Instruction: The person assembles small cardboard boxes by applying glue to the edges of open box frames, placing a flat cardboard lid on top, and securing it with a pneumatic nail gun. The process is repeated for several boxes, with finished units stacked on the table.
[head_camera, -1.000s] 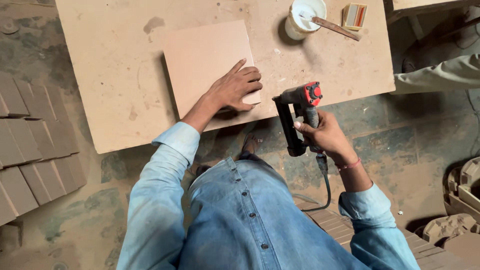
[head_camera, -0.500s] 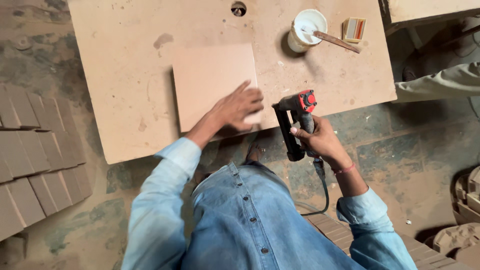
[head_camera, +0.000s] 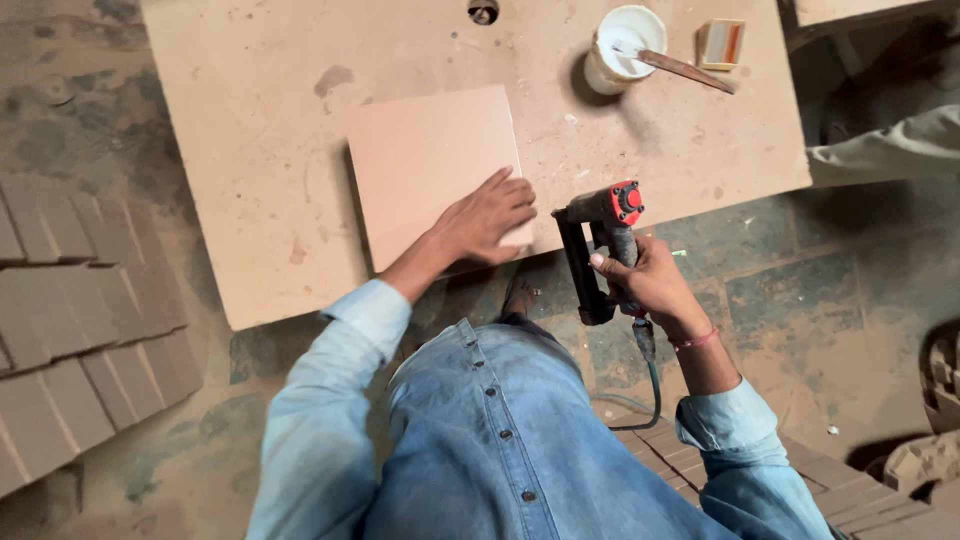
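Observation:
My left hand (head_camera: 487, 219) presses flat on the near right corner of a square tan board (head_camera: 430, 165) that lies on a large fibreboard work surface (head_camera: 250, 120). My right hand (head_camera: 645, 280) grips the handle of a black pneumatic nail gun (head_camera: 598, 240) with a red cap. The gun's nose sits at the near edge of the work surface, just right of the square board. A hose (head_camera: 650, 370) trails from the gun's handle down to the floor.
A white pot (head_camera: 622, 42) with a stick in it and a small block (head_camera: 722, 42) stand at the far right of the surface. Rows of cut board pieces (head_camera: 80, 330) lie on the floor at left. Another person's sleeve (head_camera: 890, 145) shows at right.
The view has shifted, so the work surface and board sit lower and more to the right in frame. My left hand stays on the board; the nail gun stays at the board's edge.

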